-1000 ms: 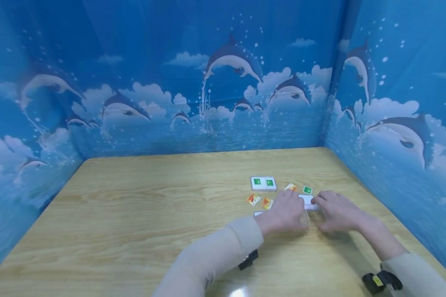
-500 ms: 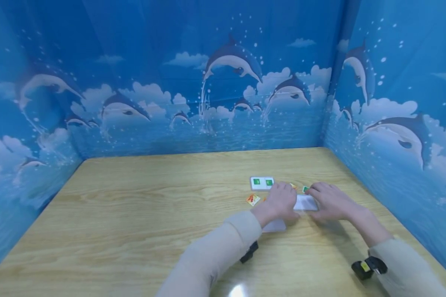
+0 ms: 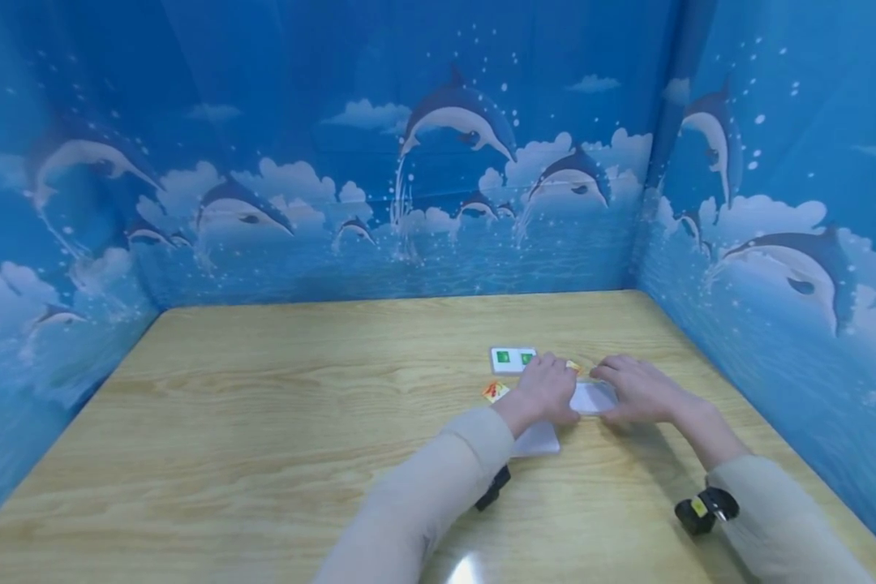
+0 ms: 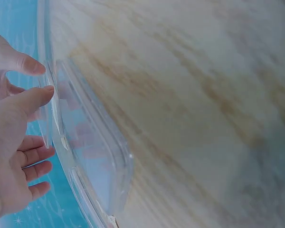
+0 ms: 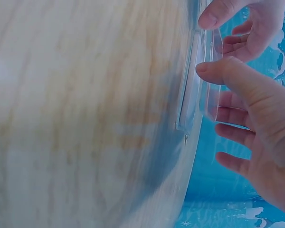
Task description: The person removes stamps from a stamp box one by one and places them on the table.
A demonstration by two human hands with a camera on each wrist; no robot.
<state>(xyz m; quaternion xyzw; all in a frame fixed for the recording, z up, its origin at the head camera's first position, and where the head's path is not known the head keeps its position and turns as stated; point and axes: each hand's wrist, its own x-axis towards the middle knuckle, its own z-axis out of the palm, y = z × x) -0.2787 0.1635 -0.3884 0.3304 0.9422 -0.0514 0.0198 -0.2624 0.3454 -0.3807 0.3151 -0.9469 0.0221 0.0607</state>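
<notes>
- So what've you got in hand, & where's it sitting?
- Your left hand & right hand look to be both pinching a clear lid, thumbs on the near side, fingers on the far side; it's at a pale case, right of ctr in the head view, a bit below mid-frame; neither hand's free.
- Then which step would you call it?
- Prob. closing up, i.e. lining the lid up w/ that case; whether it's seated you can't tell, b/c your hands hide the ends; right wrist view, upper right, has lid & case close together, lid seemingly tilted a little.
- OK; & your next move?
- You'd want both ends level, then even thumb pressure, gently; if one side drops first, it could skew; also mind the second case just below your left hand in the head view, partly covered.
- Anything else you'd watch?
- Yep; the case w/ two green squares, above your left hand in frame, plus an orange-printed card at that hand's left & a second orange card btwn your hands, toward the top; don't brush those.
</notes>
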